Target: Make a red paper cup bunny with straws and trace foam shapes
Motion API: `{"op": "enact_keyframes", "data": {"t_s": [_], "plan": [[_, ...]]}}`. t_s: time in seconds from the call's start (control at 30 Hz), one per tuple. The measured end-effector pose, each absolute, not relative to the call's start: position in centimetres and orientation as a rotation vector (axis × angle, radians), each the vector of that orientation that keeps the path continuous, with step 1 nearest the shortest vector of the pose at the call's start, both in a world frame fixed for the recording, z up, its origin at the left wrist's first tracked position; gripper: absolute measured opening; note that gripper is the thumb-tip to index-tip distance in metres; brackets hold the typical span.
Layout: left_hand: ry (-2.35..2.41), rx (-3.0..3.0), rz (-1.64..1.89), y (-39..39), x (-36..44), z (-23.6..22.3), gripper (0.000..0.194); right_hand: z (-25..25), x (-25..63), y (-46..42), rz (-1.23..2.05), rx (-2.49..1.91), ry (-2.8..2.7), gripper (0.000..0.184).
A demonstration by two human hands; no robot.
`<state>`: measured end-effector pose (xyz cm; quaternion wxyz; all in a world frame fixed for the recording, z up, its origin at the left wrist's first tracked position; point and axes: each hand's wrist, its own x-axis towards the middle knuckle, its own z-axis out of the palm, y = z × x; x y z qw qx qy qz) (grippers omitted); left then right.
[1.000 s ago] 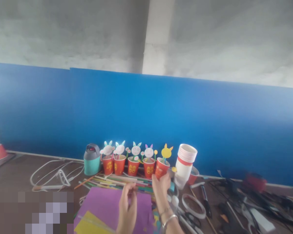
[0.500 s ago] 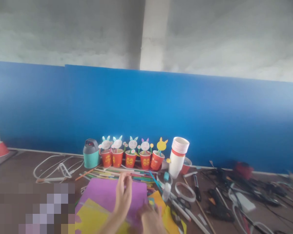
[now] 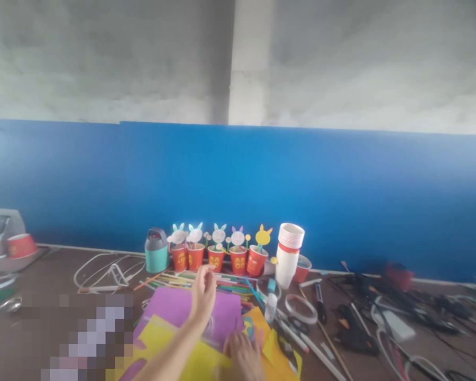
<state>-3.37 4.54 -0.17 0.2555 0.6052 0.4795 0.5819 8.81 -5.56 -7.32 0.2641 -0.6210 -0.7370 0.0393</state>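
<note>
My left hand (image 3: 203, 296) is raised over the far part of a purple sheet (image 3: 172, 301), just in front of a row of red paper cups. Its fingers are loosely bent with the thumb apart, and nothing shows in them. My right hand (image 3: 244, 355) lies low over the papers, its fingers stretched out near small coloured paper scraps (image 3: 249, 327). A yellow sheet (image 3: 198, 360) is under my left forearm. Rabbit-like paper faces stand in the cups; the rightmost red cup (image 3: 257, 262) has a yellow face (image 3: 264, 236) and leans slightly.
Behind the papers lie coloured sticks (image 3: 238, 286). A stack of white cups (image 3: 289, 259) stands right of the row, a teal-and-grey container (image 3: 157, 254) left. Tape (image 3: 301, 309), a glue gun (image 3: 355, 330) and cables spread rightward. A blue partition (image 3: 238, 174) rises behind.
My right hand has left the rightmost red cup and come down toward me onto the papers. My left hand has shifted slightly forward. The view has turned a little left.
</note>
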Motion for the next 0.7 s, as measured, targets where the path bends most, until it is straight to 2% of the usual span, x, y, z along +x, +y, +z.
{"op": "enact_keyframes", "data": {"t_s": [0.13, 0.23, 0.3, 0.43, 0.57, 0.7], "plan": [[1.254, 1.836, 1.302, 3.9, -3.6, -0.6, 0.013, -6.2, 9.1, -5.3, 0.126, -1.716, -1.949, 0.008], [1.194, 1.950, 1.140, 2.9, -2.9, -1.2, 0.019, -6.4, 9.0, -5.2, 0.070, -1.680, -1.951, 0.006], [1.208, 1.963, 1.150, 2.7, -2.3, -1.3, 0.022, -7.2, 8.6, -5.2, -0.037, -1.610, -1.989, 0.008], [1.284, 1.893, 1.290, 3.9, -1.4, -0.3, 0.023, -9.7, 7.5, -5.0, -0.223, -1.548, -2.077, 0.030], [1.257, 1.842, 1.410, 5.5, -1.3, 1.2, 0.024, -11.1, 6.9, -4.5, -0.135, -1.675, -2.067, 0.046], [1.239, 1.847, 1.453, 6.0, -2.3, 2.8, 0.023, -9.2, 7.5, -4.8, -0.048, -1.731, -2.017, 0.043]]}}
